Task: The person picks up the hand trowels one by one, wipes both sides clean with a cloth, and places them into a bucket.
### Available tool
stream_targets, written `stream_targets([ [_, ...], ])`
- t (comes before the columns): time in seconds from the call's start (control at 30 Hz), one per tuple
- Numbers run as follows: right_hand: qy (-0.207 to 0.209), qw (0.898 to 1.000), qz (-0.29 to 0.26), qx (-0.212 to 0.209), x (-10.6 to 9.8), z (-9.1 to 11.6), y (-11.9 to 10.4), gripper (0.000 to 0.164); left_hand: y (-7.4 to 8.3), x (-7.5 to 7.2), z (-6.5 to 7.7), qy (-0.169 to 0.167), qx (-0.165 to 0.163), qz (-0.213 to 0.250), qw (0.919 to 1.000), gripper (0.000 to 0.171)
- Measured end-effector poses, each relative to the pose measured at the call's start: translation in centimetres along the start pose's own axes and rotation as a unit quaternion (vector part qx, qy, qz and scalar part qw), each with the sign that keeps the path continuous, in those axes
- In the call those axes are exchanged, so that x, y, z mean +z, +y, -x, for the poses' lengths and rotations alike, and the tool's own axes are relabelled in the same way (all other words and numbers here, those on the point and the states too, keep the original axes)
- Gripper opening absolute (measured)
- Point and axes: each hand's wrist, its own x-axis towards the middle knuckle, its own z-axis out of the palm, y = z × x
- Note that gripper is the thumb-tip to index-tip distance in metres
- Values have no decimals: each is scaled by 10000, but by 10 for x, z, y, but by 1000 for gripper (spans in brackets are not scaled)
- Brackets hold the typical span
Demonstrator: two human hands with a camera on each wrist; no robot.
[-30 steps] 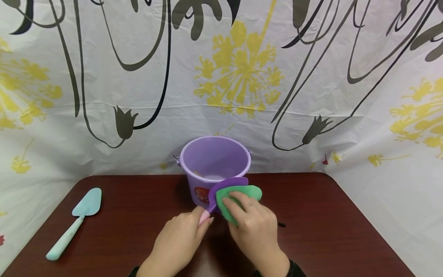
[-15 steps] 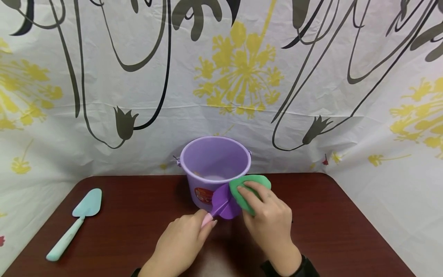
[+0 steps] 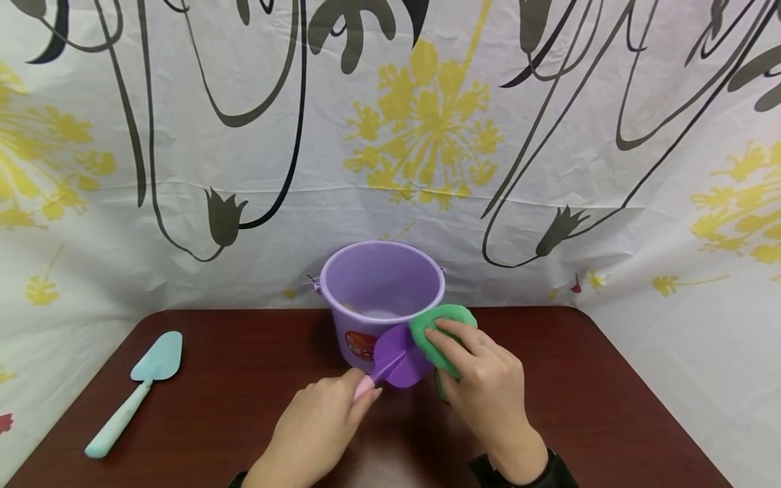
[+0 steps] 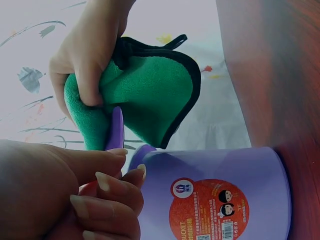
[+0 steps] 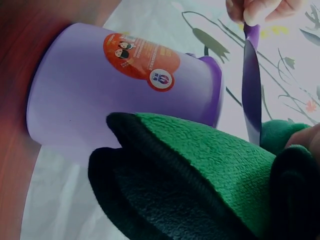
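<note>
gripping the purple shovel [image 3: 399, 360] by its pink handle [image 3: 363, 388], fingers curled round it, the left hand [image 3: 318, 417] holds the blade in front of the purple bucket [image 3: 349, 321]; the right hand's [image 3: 485, 373] fingers pinch the green cloth [image 4: 150, 87] against the blade's far edge. a loose hold could let rubbing twist the shovel; a wide stroke could bump the bucket on the bench [image 3: 586, 407]. a pale blue trowel [image 3: 157, 359] lies well apart.

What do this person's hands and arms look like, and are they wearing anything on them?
The left hand and right hand are both without gloves. A sliver of dark left cuff and more of a near-black right cuff show at the wrists. The left fingernails look longish and rounded.
</note>
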Motion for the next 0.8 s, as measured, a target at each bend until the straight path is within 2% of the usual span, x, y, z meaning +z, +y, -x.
stream_targets([
  [0.4, -670, 9968, -311, -307, 6, 6, -21, 25, -4, -3, -1, 262, -60, -303, 9992, 29],
  [0.57, -638, 9949, -588, -516, 10, 8, -35, 15, -4, -7, -3, 474, -182, -264, 9984, 25],
  [0.8, -802, 9910, -800, -714, 13, 11, -46, 20, -6, -10, -4, 493, -249, -282, 9981, 19],
])
